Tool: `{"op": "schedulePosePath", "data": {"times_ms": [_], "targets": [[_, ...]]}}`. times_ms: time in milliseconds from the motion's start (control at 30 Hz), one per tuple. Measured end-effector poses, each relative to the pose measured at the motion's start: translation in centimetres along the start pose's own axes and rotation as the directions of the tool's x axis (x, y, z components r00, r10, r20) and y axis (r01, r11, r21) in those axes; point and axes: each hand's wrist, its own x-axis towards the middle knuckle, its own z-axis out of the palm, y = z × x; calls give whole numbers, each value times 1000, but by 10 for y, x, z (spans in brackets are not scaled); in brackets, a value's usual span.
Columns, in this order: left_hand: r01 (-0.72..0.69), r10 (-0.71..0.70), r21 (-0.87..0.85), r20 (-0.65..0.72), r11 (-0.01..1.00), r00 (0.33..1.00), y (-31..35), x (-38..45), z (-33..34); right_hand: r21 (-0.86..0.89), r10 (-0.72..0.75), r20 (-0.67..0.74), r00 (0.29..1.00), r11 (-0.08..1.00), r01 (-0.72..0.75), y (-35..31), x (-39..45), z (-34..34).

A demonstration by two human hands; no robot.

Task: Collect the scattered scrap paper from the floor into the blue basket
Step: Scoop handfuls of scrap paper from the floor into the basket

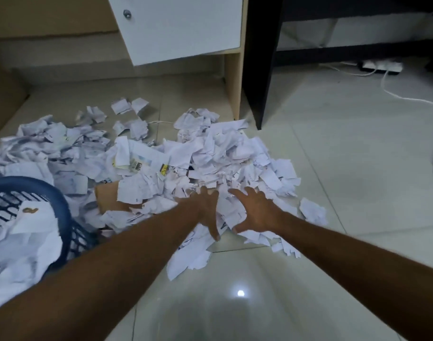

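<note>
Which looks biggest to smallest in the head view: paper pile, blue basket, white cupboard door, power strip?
1. paper pile
2. white cupboard door
3. blue basket, partly out of frame and nearer, so unsure against the door
4. power strip

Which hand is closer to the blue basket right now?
Left. The left hand is on the paper pile right of the blue basket; the right hand lies farther right.

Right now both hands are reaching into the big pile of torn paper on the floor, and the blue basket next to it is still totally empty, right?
Not quite. The blue basket is not empty: the head view shows white scrap paper already lying in it. The rest holds: the left hand and right hand are both spread over the paper pile on the floor.
</note>
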Motion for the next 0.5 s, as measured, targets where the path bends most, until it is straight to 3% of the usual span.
{"op": "schedulePosePath", "data": {"times_ms": [133, 267, 400, 500], "targets": [[198, -192, -106, 66, 974, 979, 2, 5, 47, -190, -37, 37, 999, 981, 43, 14, 40, 30], [186, -207, -213, -77, 959, 975, -8, 6, 86, -84, -178, 118, 977, 979, 188, 31, 65, 35], [133, -216, -295, -269, 946, 939, -13, 2, 94, 97, -282, -14, 959, 954, 282, 27, 64, 39], [81, -253, -471, -313, 878, 916, -16, -1, 92, 235, -277, -96, 956, 927, 292, 20, 62, 34]]}}
